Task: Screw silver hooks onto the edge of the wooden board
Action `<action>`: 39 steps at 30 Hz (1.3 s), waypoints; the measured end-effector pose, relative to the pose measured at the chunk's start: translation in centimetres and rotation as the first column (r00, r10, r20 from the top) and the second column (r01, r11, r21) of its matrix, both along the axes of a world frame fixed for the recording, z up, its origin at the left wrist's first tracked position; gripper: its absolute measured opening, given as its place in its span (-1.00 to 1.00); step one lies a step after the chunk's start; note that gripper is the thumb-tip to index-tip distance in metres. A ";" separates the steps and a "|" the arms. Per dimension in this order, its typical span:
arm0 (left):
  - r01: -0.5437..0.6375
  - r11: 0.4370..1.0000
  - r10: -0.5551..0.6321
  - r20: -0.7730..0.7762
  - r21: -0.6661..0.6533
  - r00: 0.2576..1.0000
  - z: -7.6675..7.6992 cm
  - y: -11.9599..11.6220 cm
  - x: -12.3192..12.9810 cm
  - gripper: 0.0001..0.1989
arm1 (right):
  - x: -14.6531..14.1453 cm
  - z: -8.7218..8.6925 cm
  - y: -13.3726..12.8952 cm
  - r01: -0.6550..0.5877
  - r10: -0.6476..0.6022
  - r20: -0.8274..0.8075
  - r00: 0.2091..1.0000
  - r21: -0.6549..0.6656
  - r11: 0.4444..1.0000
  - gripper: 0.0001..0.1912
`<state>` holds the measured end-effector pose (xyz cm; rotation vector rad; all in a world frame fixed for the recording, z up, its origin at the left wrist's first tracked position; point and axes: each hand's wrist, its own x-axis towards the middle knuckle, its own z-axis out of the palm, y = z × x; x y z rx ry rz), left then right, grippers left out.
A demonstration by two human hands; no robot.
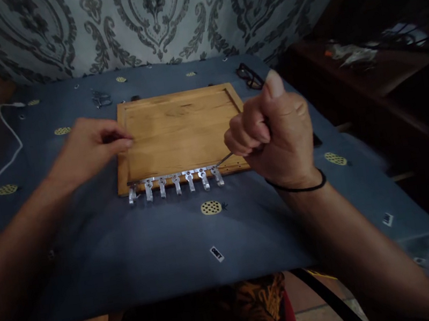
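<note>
A framed wooden board point(172, 129) lies flat on the table. Along its near edge runs a metal strip point(168, 176) carrying several silver metal hooks point(178, 185) that hang over the front. My right hand point(275, 132) is closed in a fist, thumb up, around a screwdriver; its handle is hidden in the palm. The thin screwdriver shaft point(224, 159) slants down left, its tip at the strip's right end. Over the board's left edge, my left hand point(92, 147) has thumb and fingertips pressed together; whatever they may pinch is too small to make out.
Beyond the board lie several small metal pieces point(101, 98) and a pair of dark-framed glasses point(250, 76). A white cable point(15, 135) curves across the left of the blue tablecloth point(162, 244). A dark cabinet with clutter point(361, 58) stands at the right.
</note>
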<state>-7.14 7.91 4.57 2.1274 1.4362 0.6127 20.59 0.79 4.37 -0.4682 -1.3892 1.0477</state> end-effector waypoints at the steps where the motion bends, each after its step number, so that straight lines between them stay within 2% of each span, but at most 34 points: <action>1: 0.101 0.994 -0.099 0.045 -0.030 0.994 0.2 -0.8 1.7 -0.77 | 0.1 0.0 0.0 -0.007 0.007 0.005 1.000 0.007 1.000 -0.26; 3: 0.271 0.958 -0.261 0.101 -0.097 0.960 0.4 -2.1 5.0 -0.83 | 0.3 0.0 0.1 -0.013 0.013 0.018 1.000 0.003 1.000 -0.24; 5: 0.378 0.917 -0.360 0.141 -0.132 0.922 0.3 -2.8 7.6 -0.86 | 0.4 0.1 0.2 -0.020 0.020 0.035 0.999 -0.016 1.000 -0.23; 8: 0.461 0.876 -0.437 0.170 -0.143 0.883 -0.4 -2.5 10.0 -0.93 | 0.6 0.0 0.3 -0.015 0.016 0.040 0.999 -0.029 0.999 -0.22; 11: 0.511 0.843 -0.485 0.173 -0.166 0.857 -1.2 -1.6 11.3 -0.95 | 0.5 -0.1 0.2 0.021 -0.021 0.028 0.999 -0.018 1.000 -0.25; 14: 0.518 0.834 -0.496 0.153 -0.191 0.855 -1.9 -1.1 12.1 -0.94 | 0.1 0.0 -0.4 0.106 -0.103 0.043 0.994 -0.064 0.992 -0.26; 18: 0.510 0.828 -0.495 0.125 -0.231 0.860 -2.7 -0.9 12.5 -0.94 | -0.4 0.3 -1.0 0.241 -0.232 0.083 0.969 -0.122 0.963 -0.17; 20: 0.523 0.823 -0.508 0.125 -0.221 0.852 -3.0 -0.9 12.6 -0.94 | -0.1 0.4 -0.9 0.233 -0.222 0.102 0.970 -0.118 0.965 -0.15; 26: 0.577 0.795 -0.560 0.140 -0.188 0.816 -3.0 -0.9 12.9 -0.88 | 1.2 0.8 -0.2 0.069 -0.053 0.205 0.977 -0.071 0.995 -0.18; 32: 0.580 0.803 -0.580 0.050 -0.139 0.813 -2.5 -1.4 13.4 -0.83 | 0.9 0.8 0.0 0.135 -0.124 0.183 0.975 -0.049 0.990 -0.18; 34: 0.586 0.804 -0.589 0.000 -0.103 0.808 -2.5 -1.5 13.5 -0.82 | 1.1 0.5 0.2 0.044 -0.042 0.208 0.977 -0.005 0.999 -0.19; 36: 0.590 0.803 -0.594 -0.043 -0.087 0.803 -2.4 -1.5 13.6 -0.82 | 1.2 0.5 0.2 0.036 -0.036 0.219 0.975 0.003 0.999 -0.20; 39: 0.606 0.792 -0.610 -0.094 -0.073 0.787 -2.4 -1.3 13.6 -0.81 | 0.6 0.9 -0.4 0.141 -0.127 0.217 0.968 -0.050 0.989 -0.17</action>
